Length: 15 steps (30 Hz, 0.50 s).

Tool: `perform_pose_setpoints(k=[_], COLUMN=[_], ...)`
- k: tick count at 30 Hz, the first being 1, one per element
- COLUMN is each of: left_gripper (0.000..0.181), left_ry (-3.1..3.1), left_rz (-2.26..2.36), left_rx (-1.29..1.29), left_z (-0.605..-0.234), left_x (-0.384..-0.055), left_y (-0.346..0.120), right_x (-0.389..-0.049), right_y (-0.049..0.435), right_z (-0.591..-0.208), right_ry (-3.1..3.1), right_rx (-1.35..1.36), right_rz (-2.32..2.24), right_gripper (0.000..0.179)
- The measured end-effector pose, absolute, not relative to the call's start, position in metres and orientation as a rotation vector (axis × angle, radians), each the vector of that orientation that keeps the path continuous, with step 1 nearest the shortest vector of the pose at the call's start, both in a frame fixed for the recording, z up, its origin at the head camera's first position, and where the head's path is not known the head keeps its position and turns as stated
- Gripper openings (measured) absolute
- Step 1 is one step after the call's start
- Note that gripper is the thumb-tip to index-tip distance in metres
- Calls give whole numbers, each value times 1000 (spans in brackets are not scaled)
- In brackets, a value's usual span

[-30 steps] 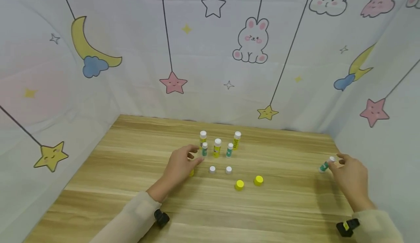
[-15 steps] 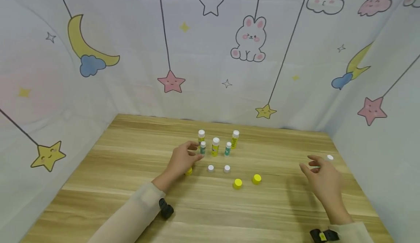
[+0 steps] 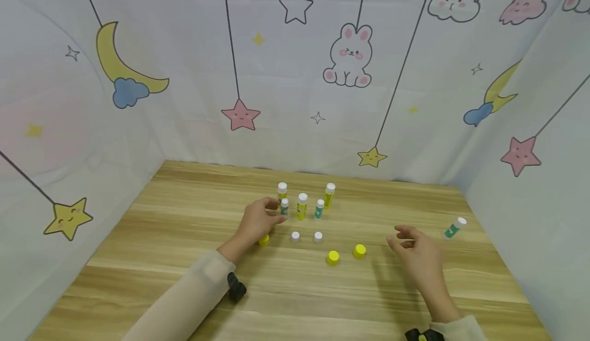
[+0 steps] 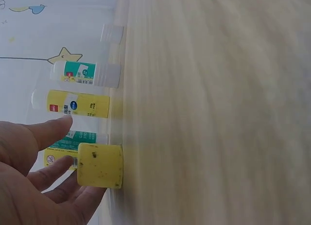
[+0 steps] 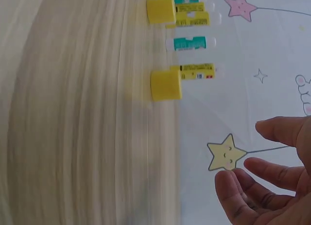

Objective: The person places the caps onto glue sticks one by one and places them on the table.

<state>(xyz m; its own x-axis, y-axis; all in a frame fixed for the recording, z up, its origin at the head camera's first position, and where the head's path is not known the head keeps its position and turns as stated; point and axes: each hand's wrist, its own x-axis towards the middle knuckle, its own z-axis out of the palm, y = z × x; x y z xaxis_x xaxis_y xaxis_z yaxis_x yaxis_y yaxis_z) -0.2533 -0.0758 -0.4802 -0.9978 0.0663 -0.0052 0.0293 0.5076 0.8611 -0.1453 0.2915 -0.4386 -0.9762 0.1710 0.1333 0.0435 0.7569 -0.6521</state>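
Observation:
My left hand (image 3: 259,220) is spread beside a small green-labelled glue stick (image 3: 284,208), thumb and fingers apart on either side of it; contact cannot be made out. Close by stand a yellow-labelled glue stick (image 3: 301,208), another green one (image 3: 318,210) and two more yellow ones, a left one (image 3: 282,189) and a right one (image 3: 329,196). My right hand (image 3: 419,259) hovers over the table on the right, holding nothing, its fingers loosely bent. Past it a third green glue stick (image 3: 454,228) stands alone near the right edge.
Two white caps (image 3: 295,236) lie before the glue sticks. Two yellow caps, one (image 3: 333,258) nearer and one (image 3: 359,251) farther right, sit between the hands. A third yellow cap (image 4: 100,165) is beneath my left hand. A patterned curtain (image 3: 295,75) borders the table.
My right hand has let go of the green glue stick at the far right and moved left, away from it. The stick stays standing there. My left hand has hardly moved.

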Motion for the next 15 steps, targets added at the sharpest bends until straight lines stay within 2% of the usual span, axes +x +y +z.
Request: perform_pose_setpoints(k=[6, 15], left_gripper=[45, 32], left_ry=[2700, 2733], left_rz=[1507, 1491], left_rx=[83, 134], left_z=[-479, -481], left_x=[-257, -261], left_y=[-72, -68], right_x=[-142, -140], right_y=[278, 264], right_z=[-439, -440], right_ry=[-2757, -2725], right_rx=[-148, -131], right_rz=[1108, 1203], right_gripper=[50, 44])
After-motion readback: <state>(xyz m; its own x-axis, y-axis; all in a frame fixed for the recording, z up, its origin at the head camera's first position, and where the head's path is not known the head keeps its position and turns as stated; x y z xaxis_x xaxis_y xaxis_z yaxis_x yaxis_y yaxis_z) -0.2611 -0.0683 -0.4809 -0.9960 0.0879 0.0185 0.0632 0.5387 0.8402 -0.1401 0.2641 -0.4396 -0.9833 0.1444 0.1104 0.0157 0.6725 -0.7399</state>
